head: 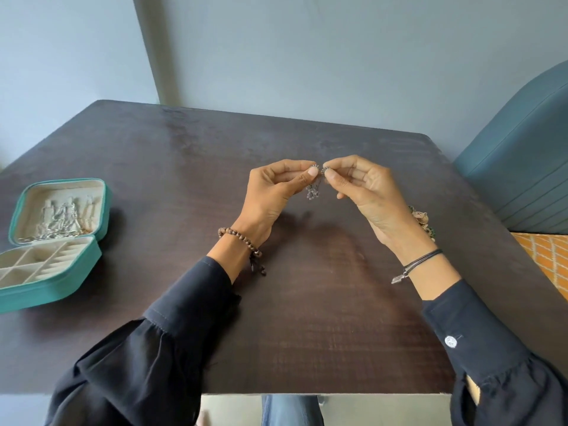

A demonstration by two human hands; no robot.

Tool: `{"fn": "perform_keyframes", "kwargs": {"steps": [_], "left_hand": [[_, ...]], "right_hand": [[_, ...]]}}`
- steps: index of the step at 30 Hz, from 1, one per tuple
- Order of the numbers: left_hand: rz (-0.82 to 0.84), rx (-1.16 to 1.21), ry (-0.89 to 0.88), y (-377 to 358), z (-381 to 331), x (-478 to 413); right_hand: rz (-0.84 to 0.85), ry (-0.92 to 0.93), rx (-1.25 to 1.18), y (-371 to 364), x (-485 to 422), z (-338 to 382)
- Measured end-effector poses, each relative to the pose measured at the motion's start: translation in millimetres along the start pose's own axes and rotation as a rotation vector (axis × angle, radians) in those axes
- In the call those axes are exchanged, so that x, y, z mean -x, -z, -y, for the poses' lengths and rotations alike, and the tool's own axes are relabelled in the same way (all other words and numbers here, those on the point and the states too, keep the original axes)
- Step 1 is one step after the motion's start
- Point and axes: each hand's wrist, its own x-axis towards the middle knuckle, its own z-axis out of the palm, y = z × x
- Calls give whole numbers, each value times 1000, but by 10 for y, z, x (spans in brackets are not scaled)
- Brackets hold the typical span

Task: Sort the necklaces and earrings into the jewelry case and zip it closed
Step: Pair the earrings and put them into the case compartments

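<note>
A small silver dangling earring (313, 190) hangs above the middle of the dark table, held up between both hands. My left hand (273, 192) pinches its top with thumb and forefinger, and my right hand (359, 186) pinches the same top from the other side. The teal jewelry case (52, 290) lies open at the table's left edge. Silver necklaces (60, 221) are heaped in its lid half, and its front half has cream compartments. More ornate jewelry (422, 221) lies on the table, partly hidden behind my right wrist.
The dark wooden table (307, 318) stands against a grey wall. A blue upholstered seat (522, 167) is at the right, beside an orange patterned surface (547, 256). My knees show below the table's near edge.
</note>
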Motion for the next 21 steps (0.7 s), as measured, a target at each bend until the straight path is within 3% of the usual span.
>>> {"fn": "perform_keyframes", "kwargs": {"steps": [12,21], "left_hand": [[9,-269,-48,702,-332,265],[-31,-298,-18,1024,-255,291]], "right_hand": [[124,3,42,-635,12,274],[201,-42,45,-970,-40,189]]}}
